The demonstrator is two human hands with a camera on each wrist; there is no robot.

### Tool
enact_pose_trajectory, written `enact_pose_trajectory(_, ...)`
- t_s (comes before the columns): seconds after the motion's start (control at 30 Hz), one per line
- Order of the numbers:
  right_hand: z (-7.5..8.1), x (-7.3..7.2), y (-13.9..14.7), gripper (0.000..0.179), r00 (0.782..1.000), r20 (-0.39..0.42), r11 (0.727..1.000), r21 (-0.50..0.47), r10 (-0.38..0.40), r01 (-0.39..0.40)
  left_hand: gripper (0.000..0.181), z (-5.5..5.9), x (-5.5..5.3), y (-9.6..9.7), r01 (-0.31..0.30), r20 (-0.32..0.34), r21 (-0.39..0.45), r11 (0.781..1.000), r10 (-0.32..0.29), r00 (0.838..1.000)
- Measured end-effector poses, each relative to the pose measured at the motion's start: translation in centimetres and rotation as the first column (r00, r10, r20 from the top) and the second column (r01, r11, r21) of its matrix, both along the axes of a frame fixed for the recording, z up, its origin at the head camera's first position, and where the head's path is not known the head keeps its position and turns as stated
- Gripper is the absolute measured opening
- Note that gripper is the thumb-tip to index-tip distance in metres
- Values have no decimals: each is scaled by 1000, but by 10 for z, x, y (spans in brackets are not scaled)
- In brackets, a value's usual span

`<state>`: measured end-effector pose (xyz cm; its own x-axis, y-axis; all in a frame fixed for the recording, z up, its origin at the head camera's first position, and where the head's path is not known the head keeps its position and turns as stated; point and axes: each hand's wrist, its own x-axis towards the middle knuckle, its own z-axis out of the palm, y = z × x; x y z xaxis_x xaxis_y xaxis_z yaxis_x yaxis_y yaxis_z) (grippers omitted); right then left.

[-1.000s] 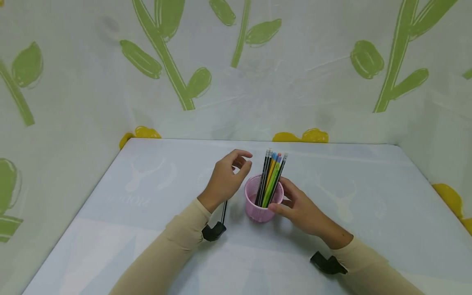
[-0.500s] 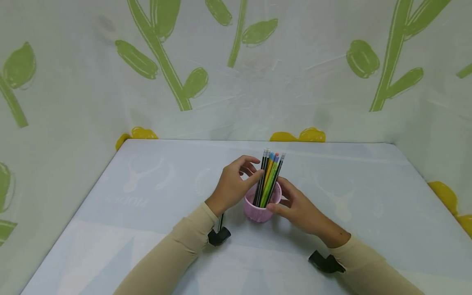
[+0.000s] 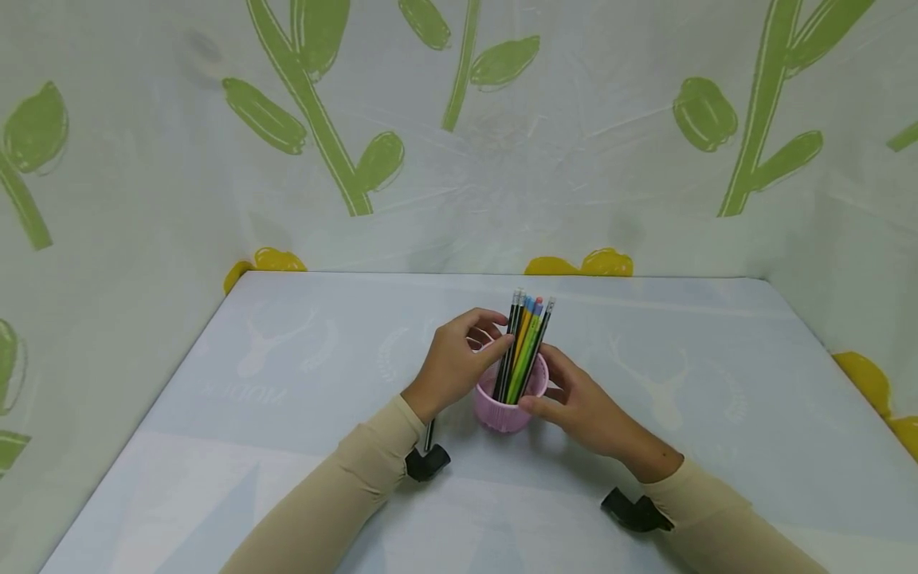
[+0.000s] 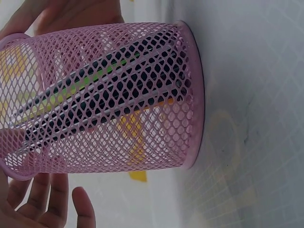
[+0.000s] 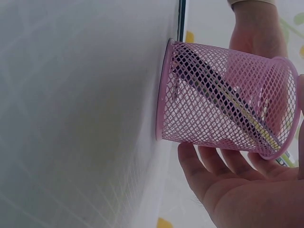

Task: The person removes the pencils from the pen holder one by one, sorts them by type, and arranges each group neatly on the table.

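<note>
A pink mesh pencil cup (image 3: 502,416) stands upright on the table, holding several pencils (image 3: 522,359) in black, yellow, green and blue. My right hand (image 3: 584,406) grips the cup from the right, thumb on the near side at the rim and fingers round the far side. In the right wrist view its fingers (image 5: 213,161) lie along the mesh wall. Over the left rim, my left hand (image 3: 459,355) pinches a black pencil (image 3: 511,327) near its upper part between thumb and forefinger. The other fingers of that hand are loosely curled, seen below the cup in the left wrist view.
Another dark pencil (image 3: 429,434) lies on the pale table (image 3: 287,462), partly hidden by my left wrist. Black wrist camera mounts (image 3: 428,462) hang under both sleeves. A wall (image 3: 445,231) with green leaf prints rises behind the table's far edge.
My left hand has moved right and slightly down, from beside the cup to the black pencils. The right hand keeps its hold, and the cup stays in place.
</note>
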<state>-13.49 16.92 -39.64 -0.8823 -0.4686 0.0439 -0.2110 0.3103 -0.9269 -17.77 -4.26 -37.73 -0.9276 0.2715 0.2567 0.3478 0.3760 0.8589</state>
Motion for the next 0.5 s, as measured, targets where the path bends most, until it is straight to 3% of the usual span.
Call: enact_pose_trajectory(0.5, 0, 0, 1, 74, 1000, -6, 1000, -1, 4, -4, 29, 0, 2, 1, -5, 3, 19, 1000, 5, 1000)
